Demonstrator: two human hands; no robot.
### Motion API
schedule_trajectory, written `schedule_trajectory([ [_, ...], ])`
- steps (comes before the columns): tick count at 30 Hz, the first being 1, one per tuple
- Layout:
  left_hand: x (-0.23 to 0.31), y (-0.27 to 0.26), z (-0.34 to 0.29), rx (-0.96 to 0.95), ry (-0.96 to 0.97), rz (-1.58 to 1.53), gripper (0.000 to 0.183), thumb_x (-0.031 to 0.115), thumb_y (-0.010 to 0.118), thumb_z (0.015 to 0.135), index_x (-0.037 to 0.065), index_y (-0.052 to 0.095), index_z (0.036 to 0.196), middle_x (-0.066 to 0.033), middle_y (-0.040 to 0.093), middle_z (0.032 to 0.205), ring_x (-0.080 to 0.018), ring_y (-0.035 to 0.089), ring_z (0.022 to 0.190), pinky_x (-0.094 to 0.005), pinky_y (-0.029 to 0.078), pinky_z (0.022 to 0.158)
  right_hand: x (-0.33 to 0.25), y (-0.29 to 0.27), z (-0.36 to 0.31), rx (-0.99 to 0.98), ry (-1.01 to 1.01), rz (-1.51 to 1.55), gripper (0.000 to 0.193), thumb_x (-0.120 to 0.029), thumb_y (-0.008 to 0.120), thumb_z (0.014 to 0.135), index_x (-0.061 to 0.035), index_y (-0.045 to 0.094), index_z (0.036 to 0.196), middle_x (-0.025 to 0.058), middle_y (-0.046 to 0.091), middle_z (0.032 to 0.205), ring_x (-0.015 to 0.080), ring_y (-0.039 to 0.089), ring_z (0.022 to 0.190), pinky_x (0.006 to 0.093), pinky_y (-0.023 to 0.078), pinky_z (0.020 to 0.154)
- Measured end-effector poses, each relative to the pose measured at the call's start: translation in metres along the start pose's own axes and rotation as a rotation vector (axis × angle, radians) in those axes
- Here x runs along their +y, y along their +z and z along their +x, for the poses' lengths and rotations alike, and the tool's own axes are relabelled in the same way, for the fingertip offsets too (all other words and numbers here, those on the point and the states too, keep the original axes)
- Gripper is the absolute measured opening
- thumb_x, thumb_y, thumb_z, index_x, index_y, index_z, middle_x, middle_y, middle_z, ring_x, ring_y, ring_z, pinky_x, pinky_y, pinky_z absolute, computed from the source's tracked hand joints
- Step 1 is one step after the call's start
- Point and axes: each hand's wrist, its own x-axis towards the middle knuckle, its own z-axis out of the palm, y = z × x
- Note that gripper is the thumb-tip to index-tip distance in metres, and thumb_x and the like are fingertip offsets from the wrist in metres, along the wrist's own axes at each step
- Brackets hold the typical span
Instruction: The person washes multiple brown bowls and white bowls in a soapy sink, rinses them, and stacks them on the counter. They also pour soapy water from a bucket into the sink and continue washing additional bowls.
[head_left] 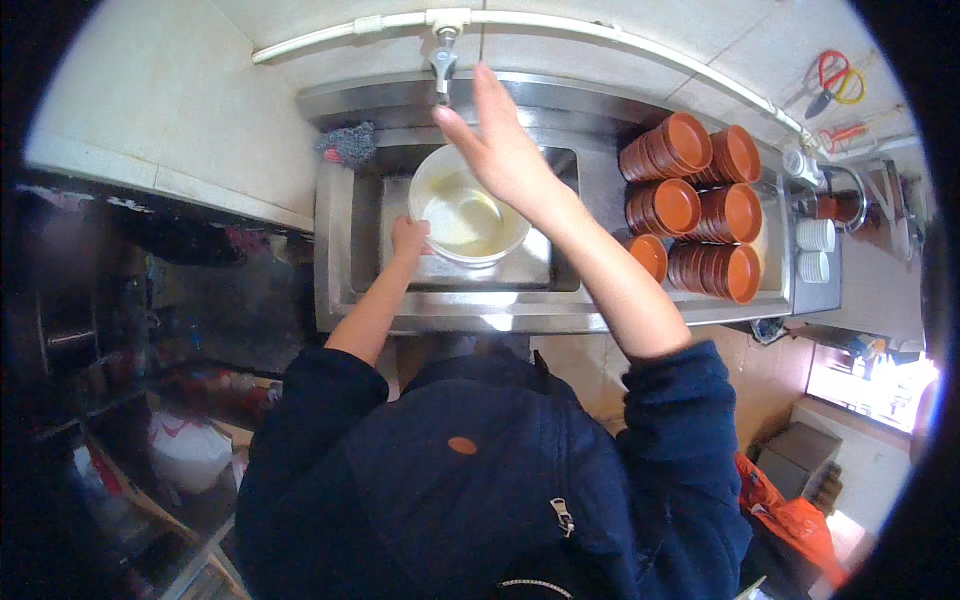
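A white plastic bucket point(477, 258) stands tilted in the steel sink, with a little pale, cloudy residue or liquid inside. My left hand point(408, 236) grips its left side; part of the fingers is hidden behind the wall. Above the bucket's far right rim, my right hand point(505, 150) reaches toward the metal tap point(444, 62), its fingers stretched out and the thumb apart. No thing shows in that hand. The tap hangs from a white pipe, just left of the fingertips. I cannot tell whether the fingers touch it.
Stacks of brown round bowls point(730, 272) stand on the drainboard right of the sink point(565, 262). A grey scouring pad point(347, 145) lies at the sink's back left corner. White cups point(815, 236) are stacked farther right. Red- and yellow-handled scissors point(834, 82) hang on the wall.
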Motion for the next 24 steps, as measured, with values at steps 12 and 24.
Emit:
schedule_trajectory([
  [12, -0.032, -0.004, 0.015, -0.164, -0.227, -0.345, 0.039, 0.003, 0.055, 0.066, -0.004, 0.045, 0.103, -0.0176, 0.056, 0.085, -0.0313, 0.062, 0.06, -0.0401, 0.056, 0.044, 0.08, -0.01, 0.074, -0.159, -0.099, -0.055, 0.054, -0.032, 0.049, 0.092, -0.0098, 0.032, 0.138, 0.0175, 0.054, 0.123, 0.0326, 0.052, 0.112, 0.0382, 0.041, 0.094],
  [24, -0.038, 0.04, 0.01, -0.291, -0.093, -0.316, 0.045, 0.002, 0.057, 0.065, 0.0, 0.044, 0.108, -0.0181, 0.056, 0.093, -0.0299, 0.062, 0.066, -0.0377, 0.055, 0.042, 0.046, -0.016, 0.034, -0.04, 0.056, 0.293, 0.043, -0.023, 0.045, 0.095, -0.0055, 0.039, 0.134, 0.0129, 0.053, 0.125, 0.0197, 0.052, 0.113, 0.0312, 0.039, 0.097],
])
